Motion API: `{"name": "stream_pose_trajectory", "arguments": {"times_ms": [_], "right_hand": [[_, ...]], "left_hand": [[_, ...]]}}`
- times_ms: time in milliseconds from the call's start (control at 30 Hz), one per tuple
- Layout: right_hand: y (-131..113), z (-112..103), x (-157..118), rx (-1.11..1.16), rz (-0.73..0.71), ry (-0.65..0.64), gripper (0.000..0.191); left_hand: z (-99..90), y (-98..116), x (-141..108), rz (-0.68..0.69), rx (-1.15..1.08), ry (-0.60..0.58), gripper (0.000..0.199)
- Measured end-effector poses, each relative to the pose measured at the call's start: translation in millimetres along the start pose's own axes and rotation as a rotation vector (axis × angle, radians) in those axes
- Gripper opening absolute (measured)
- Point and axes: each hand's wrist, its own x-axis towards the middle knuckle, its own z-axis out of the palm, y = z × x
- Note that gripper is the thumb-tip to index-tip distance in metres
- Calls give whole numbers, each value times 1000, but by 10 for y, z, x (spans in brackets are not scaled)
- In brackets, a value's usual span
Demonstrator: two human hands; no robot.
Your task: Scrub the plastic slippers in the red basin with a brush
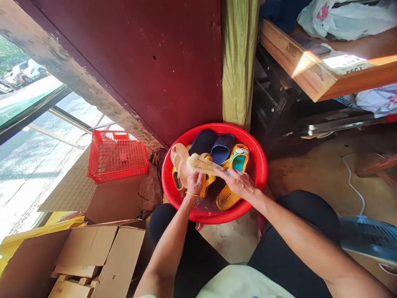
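A round red tub (pixel 261 174) between my knees holds water and several slippers. My left hand (pixel 194 184) is closed on a beige slipper (pixel 179 159) with a small red ornament, tilted above the water. In my right hand (pixel 237 182) is a scrubbing brush (pixel 206 164) with pale bristles, its far end against the slipper. Dark navy slippers (pixel 203 141) and a blue slipper (pixel 223 147) lie at the tub's back. A yellow slipper with a teal inside (pixel 239 159) rests at the right, and a yellow sole (pixel 228 198) shows below my right hand.
A red plastic crate (pixel 119 157) stands on cardboard at the left, with an opened cardboard box (pixel 87 248) nearer me. Behind the tub rises a maroon panel (pixel 173 62). A wooden table (pixel 325 82) is at upper right, and a blue fan-like object (pixel 369 238) sits at right.
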Motion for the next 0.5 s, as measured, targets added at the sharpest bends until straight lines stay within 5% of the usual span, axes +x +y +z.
{"name": "stream_pose_trajectory", "arguments": {"times_ms": [233,400,500], "right_hand": [[306,-14,79,147,304,59,62],[26,183,16,446,141,197,58],[-245,343,-100,458,-36,210,56]], "left_hand": [[19,63,9,-79,-328,-2,61],[-12,144,43,-131,-481,56,57],[-73,214,59,-141,-483,-23,66]]}}
